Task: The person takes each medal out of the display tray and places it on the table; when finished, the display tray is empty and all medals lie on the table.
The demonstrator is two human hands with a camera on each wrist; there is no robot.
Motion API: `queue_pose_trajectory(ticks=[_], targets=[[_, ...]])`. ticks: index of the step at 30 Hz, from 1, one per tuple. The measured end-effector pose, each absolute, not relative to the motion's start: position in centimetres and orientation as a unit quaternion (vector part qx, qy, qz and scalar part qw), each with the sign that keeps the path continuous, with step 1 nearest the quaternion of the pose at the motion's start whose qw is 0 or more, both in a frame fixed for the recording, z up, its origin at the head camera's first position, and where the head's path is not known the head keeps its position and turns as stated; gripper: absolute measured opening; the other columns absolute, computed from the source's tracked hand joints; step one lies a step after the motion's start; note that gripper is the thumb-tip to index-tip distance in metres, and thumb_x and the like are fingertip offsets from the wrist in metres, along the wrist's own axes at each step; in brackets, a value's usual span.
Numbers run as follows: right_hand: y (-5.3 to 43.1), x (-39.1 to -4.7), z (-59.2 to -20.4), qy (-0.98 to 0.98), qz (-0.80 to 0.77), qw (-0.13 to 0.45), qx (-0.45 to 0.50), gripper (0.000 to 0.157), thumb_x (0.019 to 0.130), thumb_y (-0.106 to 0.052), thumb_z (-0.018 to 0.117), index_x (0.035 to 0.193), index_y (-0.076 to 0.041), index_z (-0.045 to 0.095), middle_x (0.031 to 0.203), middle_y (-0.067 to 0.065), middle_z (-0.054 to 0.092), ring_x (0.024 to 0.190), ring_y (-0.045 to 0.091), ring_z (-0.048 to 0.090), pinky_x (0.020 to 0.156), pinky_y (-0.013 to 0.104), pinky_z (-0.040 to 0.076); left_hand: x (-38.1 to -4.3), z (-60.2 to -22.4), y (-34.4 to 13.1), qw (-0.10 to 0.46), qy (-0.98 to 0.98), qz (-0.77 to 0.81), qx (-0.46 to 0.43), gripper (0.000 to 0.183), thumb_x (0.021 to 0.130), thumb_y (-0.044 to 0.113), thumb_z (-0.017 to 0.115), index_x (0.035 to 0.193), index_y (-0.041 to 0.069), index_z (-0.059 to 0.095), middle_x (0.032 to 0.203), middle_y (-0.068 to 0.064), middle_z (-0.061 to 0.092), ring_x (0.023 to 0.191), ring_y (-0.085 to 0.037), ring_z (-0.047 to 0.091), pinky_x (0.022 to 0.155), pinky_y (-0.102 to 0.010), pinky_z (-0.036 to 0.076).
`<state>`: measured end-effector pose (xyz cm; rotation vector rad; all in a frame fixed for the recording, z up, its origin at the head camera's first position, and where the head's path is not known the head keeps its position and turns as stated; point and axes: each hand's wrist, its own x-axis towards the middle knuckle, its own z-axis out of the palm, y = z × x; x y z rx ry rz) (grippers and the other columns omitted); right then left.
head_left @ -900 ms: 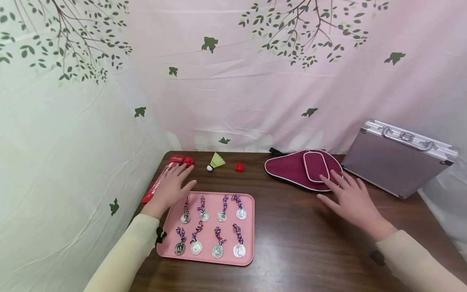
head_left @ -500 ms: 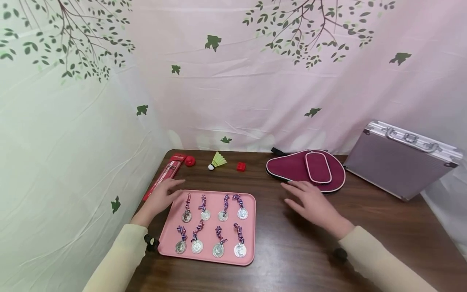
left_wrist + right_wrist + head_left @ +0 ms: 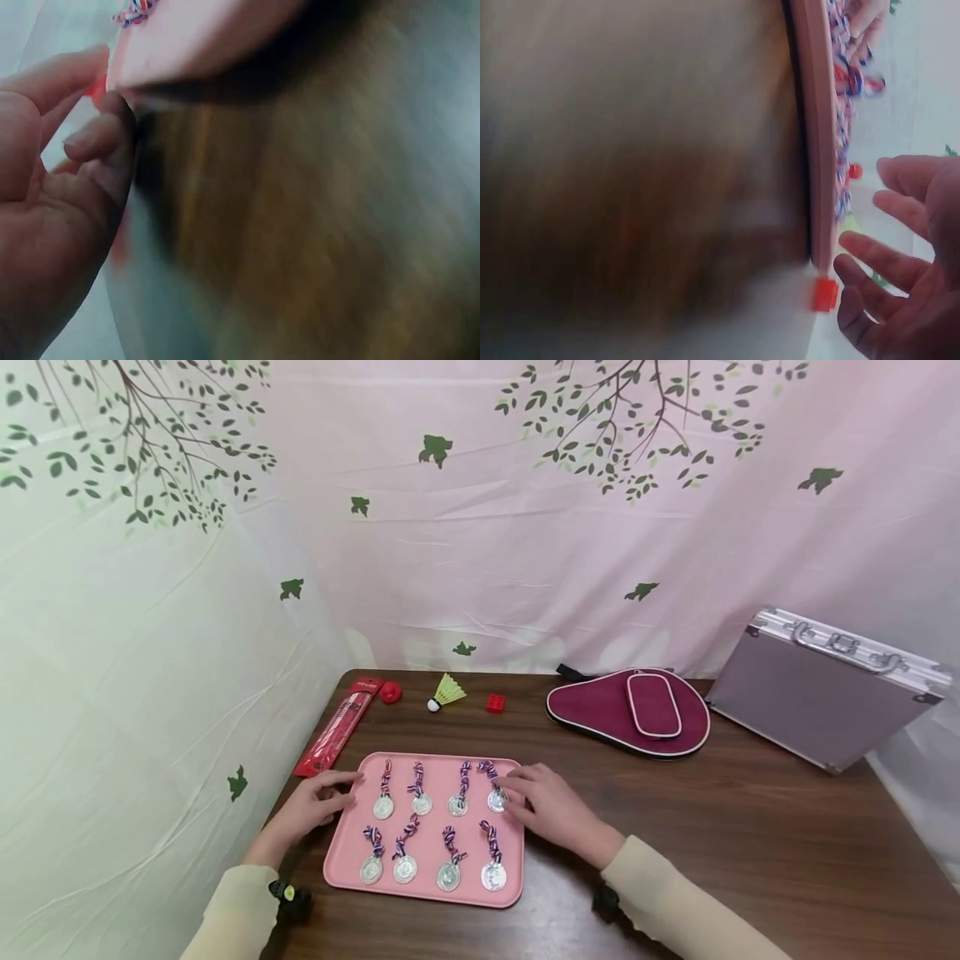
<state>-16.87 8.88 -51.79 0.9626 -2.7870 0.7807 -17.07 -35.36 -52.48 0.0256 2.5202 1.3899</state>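
Note:
A pink tray [image 3: 427,893] lies on the dark wooden table with several silver medals, their striped ribbons knotted, set in two rows. My left hand [image 3: 311,810] is at the tray's left edge, its fingers bent loosely and their tips at the rim; the left wrist view puts the fingertips [image 3: 94,60] right by the rim, and contact is hard to judge. Over the tray's right edge my right hand [image 3: 551,806] reaches with spread fingers, near the upper right medal [image 3: 497,800]. In the right wrist view its fingers [image 3: 885,259] are apart and hold nothing.
Behind the tray lie a red packet [image 3: 337,727], a small red round object [image 3: 391,692], a yellow shuttlecock [image 3: 447,691] and a red toy brick [image 3: 496,703]. Further right are a maroon paddle case [image 3: 592,706] and an upright silver-edged briefcase [image 3: 817,693]. Printed cloth hangs behind and at left.
My right hand has come left from near the maroon case to the tray's right edge. My left hand has drawn back from the red packet to the tray's left edge. The tray stays put.

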Motion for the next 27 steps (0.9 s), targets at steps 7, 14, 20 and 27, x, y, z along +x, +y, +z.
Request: queue_pose_trajectory(ticks=[7,14,20,27], targets=[[6.7,-16.2,-52.1,-0.932,0.209,0.024,0.294,0.035,0.087,-0.031,0.069,0.121,-0.023,0.067,0.114,0.002,0.060,0.102,0.020,0.050,0.087,0.041,0.042,-15.9,-53.1,-36.6,0.152,0.862,0.484,0.011,0.044,0.086,0.029,0.071,0.128,0.027,0.060,0.069,-0.014,0.050,0.054,-0.017,0.046,0.049,-0.027,0.043],[5.9,-16.1,-52.2,-0.935,0.206,0.048,0.286,0.034,0.082,-0.023,0.076,0.115,-0.019,0.071,0.105,0.002,0.058,0.093,0.019,0.049,0.077,0.038,0.043,-15.5,-53.9,-37.1,0.145,0.869,0.474,0.011,0.047,0.086,0.034,0.070,0.131,0.032,0.058,0.084,-0.016,0.053,0.061,-0.022,0.049,0.051,-0.027,0.043],[5.6,-16.4,-52.3,-0.937,0.218,0.033,0.271,0.032,0.081,-0.020,0.077,0.113,-0.019,0.072,0.100,0.000,0.056,0.088,0.016,0.047,0.076,0.034,0.042,-15.0,-54.3,-37.1,0.135,0.865,0.483,0.022,0.047,0.087,0.033,0.069,0.132,0.033,0.056,0.102,-0.010,0.057,0.057,-0.023,0.049,0.049,-0.027,0.042],[5.8,-16.6,-52.1,-0.934,0.247,0.002,0.257,0.033,0.080,-0.017,0.078,0.112,-0.018,0.072,0.098,-0.001,0.056,0.086,0.014,0.050,0.076,0.032,0.044,-15.1,-54.4,-36.7,0.120,0.862,0.491,0.035,0.046,0.087,0.032,0.069,0.132,0.029,0.057,0.117,-0.004,0.057,0.055,-0.023,0.048,0.048,-0.028,0.042]])
